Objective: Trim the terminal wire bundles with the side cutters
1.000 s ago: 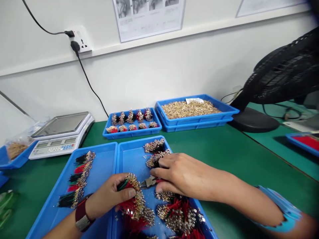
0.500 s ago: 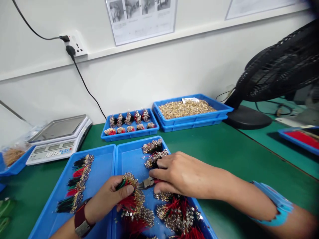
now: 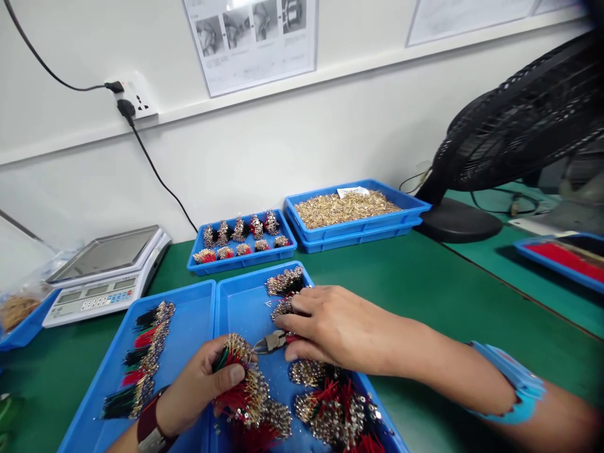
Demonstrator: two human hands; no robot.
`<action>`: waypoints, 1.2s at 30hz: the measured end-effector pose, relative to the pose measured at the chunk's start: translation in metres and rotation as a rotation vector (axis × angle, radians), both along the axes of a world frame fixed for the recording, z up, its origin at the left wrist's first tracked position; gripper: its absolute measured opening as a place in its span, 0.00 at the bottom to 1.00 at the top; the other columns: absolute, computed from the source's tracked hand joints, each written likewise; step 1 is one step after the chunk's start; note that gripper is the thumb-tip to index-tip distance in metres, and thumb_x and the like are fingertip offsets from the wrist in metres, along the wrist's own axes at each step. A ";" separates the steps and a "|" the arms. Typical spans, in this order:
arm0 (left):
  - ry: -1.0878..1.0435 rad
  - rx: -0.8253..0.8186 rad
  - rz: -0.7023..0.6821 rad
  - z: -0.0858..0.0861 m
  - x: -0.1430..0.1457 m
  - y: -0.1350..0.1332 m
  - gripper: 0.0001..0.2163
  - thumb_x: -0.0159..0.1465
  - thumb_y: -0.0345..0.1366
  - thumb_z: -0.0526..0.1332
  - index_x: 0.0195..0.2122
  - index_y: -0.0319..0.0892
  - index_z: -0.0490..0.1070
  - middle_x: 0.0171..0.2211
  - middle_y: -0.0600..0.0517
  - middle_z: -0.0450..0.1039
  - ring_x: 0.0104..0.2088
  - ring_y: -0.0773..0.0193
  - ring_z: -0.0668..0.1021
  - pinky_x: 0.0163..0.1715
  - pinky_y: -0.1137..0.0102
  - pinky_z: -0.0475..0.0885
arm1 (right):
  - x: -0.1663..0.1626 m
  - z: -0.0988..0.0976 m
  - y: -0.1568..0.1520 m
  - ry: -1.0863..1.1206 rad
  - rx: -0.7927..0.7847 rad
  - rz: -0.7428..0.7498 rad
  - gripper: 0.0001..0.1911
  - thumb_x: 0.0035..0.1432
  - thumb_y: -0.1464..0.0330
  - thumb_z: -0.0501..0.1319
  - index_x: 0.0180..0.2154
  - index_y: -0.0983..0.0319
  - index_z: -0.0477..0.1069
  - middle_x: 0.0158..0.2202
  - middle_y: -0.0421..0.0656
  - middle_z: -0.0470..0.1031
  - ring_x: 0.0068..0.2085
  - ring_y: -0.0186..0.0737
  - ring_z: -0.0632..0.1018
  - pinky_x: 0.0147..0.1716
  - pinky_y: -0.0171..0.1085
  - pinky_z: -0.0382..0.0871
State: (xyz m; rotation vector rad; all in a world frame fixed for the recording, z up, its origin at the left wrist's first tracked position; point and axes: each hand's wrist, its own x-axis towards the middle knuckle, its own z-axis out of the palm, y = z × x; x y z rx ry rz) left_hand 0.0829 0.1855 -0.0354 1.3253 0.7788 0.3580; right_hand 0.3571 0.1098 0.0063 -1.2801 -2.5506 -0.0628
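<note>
My left hand (image 3: 201, 380) is closed round a bundle of red and green wires (image 3: 243, 380) tipped with gold and silver metal terminals. In my right hand (image 3: 321, 324) is a pair of pliers (image 3: 272, 342) with red handles, mostly covered by my fingers. The jaws point left and reach close to the terminals of the held bundle; whether they touch I cannot tell. Both hands are over the right-hand blue tray (image 3: 236, 296). More wire bundles (image 3: 330, 409) lie in it below my right hand, and others (image 3: 284, 280) lie near its far corner.
A second blue tray (image 3: 191, 302) on the left holds a row of bundles (image 3: 150, 346). Behind stand a smaller tray of bundles (image 3: 195, 265), stacked trays of loose gold terminals (image 3: 346, 207), a counting scale (image 3: 108, 277) and a black fan (image 3: 509, 126). A power cord (image 3: 158, 173) runs down the wall.
The camera view has shifted slightly, so the background sits a little further left. My right hand and the pliers have moved slightly left with the held bundle. Both grips look the same.
</note>
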 end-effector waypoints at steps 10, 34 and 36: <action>-0.093 0.052 -0.130 -0.009 -0.006 0.009 0.21 0.57 0.52 0.74 0.39 0.38 0.78 0.31 0.52 0.74 0.31 0.65 0.72 0.32 0.74 0.67 | 0.002 0.002 0.003 0.004 -0.041 0.057 0.23 0.74 0.51 0.51 0.45 0.62 0.73 0.35 0.45 0.74 0.35 0.41 0.71 0.32 0.41 0.57; 0.033 0.068 -0.160 -0.005 -0.002 0.007 0.23 0.60 0.56 0.69 0.37 0.38 0.77 0.24 0.56 0.69 0.19 0.72 0.63 0.18 0.77 0.59 | 0.003 0.001 0.002 0.005 -0.073 0.111 0.24 0.74 0.50 0.49 0.44 0.62 0.73 0.33 0.43 0.73 0.33 0.40 0.70 0.30 0.40 0.55; 0.046 0.073 -0.157 -0.007 0.000 0.008 0.23 0.61 0.57 0.68 0.37 0.38 0.76 0.24 0.56 0.69 0.19 0.73 0.63 0.18 0.77 0.59 | 0.003 0.002 0.000 -0.013 -0.064 0.090 0.23 0.74 0.51 0.50 0.42 0.61 0.73 0.32 0.42 0.72 0.32 0.39 0.69 0.29 0.40 0.54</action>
